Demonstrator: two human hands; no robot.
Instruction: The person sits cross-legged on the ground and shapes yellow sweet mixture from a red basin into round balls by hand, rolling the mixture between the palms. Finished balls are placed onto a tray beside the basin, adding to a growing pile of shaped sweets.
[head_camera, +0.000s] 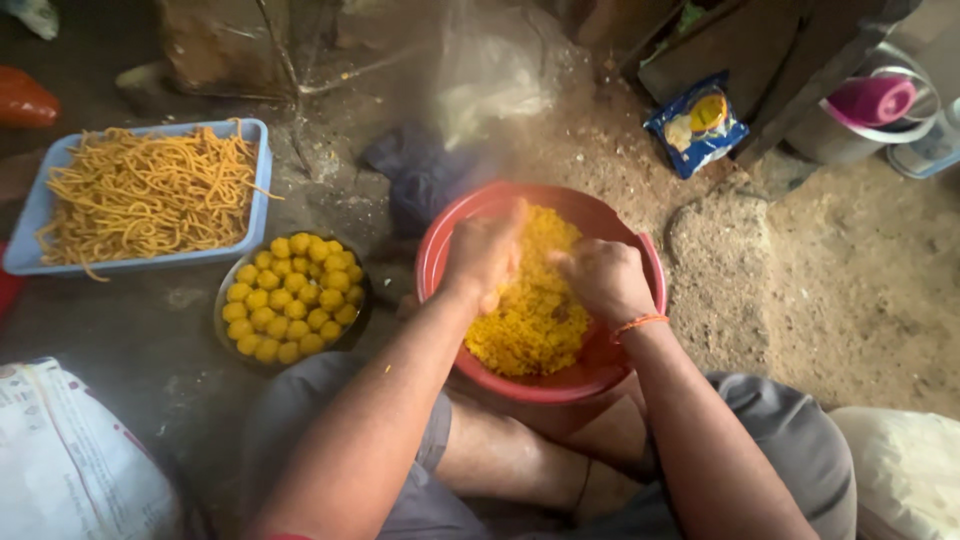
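Red basin (440, 250) is holding yellow crumbs (535, 320); both hands are sitting inside its rim. Left hand (485, 255) is cupping crumbs, right hand (600, 280) is curling half-closed beside it.

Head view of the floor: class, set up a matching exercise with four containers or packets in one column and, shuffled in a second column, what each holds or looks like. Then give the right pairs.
Column one:
1. red basin
2. blue tray
3. round metal plate
4. blue packet

Column two:
A. yellow balls laid side by side
B. lies shut on the ground, far right
C. loose yellow crumbly mix, both hands in it
D. long orange strands

Pairs: 1-C, 2-D, 3-A, 4-B
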